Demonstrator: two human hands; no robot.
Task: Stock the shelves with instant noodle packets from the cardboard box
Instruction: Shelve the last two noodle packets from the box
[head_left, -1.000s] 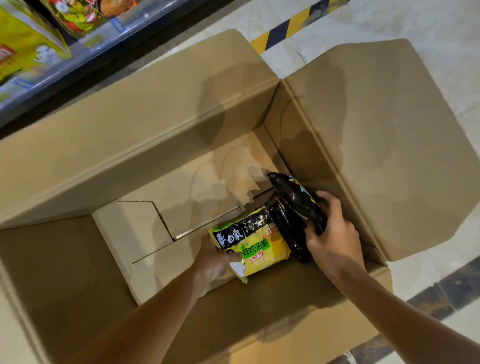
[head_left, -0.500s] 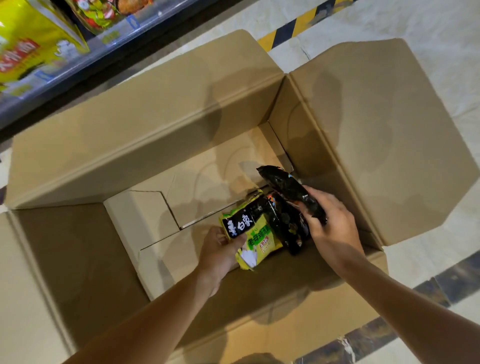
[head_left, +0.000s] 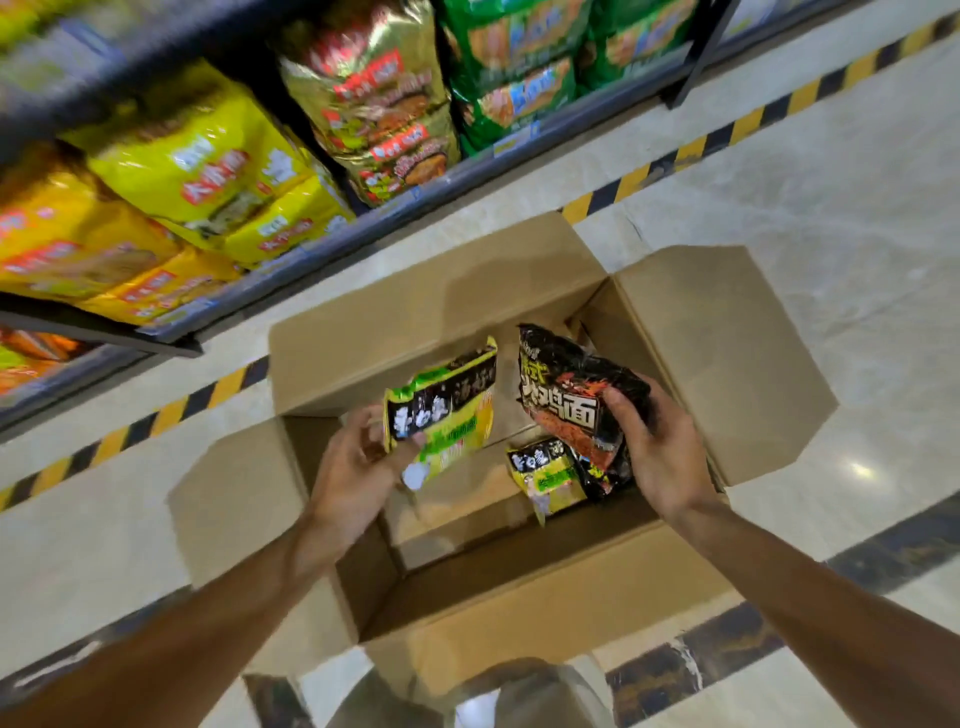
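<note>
Counted two hands: left hand (head_left: 358, 462), right hand (head_left: 660, 457), each gripping one packet. Yellow-green packets: two, one held (head_left: 447, 410), one in the box (head_left: 545, 473). Black packets: at least two, one held (head_left: 566, 395), one in the box (head_left: 602, 475). One cardboard box (head_left: 426, 322). Shelf packs too blurred to count.
</note>
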